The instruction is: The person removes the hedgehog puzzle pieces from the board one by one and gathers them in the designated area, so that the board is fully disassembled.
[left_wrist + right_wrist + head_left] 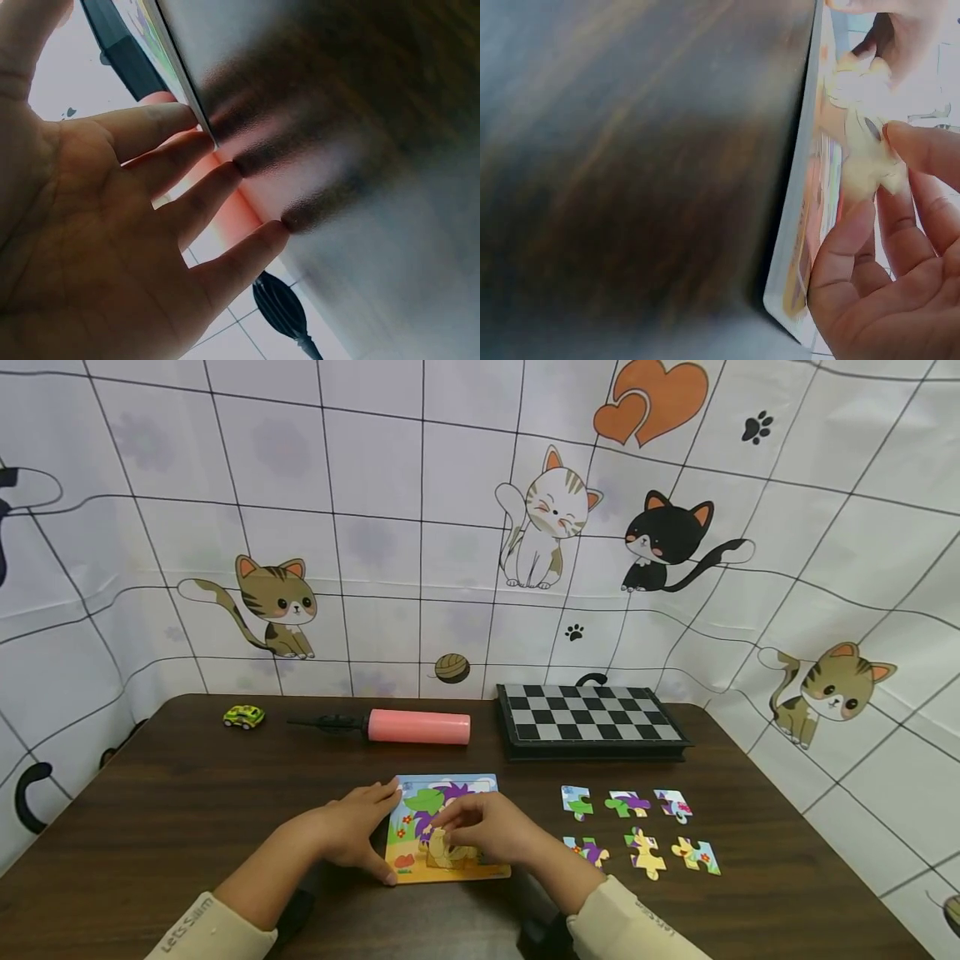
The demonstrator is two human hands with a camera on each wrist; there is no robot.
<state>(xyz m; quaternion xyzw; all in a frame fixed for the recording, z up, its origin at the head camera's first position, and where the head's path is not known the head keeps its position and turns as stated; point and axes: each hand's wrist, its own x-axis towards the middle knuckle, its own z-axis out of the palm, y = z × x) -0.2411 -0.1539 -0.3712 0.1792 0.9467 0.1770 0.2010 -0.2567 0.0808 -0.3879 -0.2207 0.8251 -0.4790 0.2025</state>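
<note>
A colourful cartoon jigsaw board (411,874) lies flat in front of me on the dark wooden table. My left hand (355,827) rests along its left side, with straight, spread fingertips at the top left and the thumb by the bottom corner. In the left wrist view the fingertips (180,116) reach the board's edge and the tabletop. Over the middle of the board, my right hand (491,829) pinches a pale yellow puzzle piece (868,154) between thumb and fingers. That hand hides part of the board's right half.
Several loose puzzle pieces (646,854) lie in two rows to the right of the board. Behind stand a folded chessboard (592,718), a pink hand pump (418,727) with a black end, and a green toy car (243,717). A cat-print sheet (375,527) hangs behind the table.
</note>
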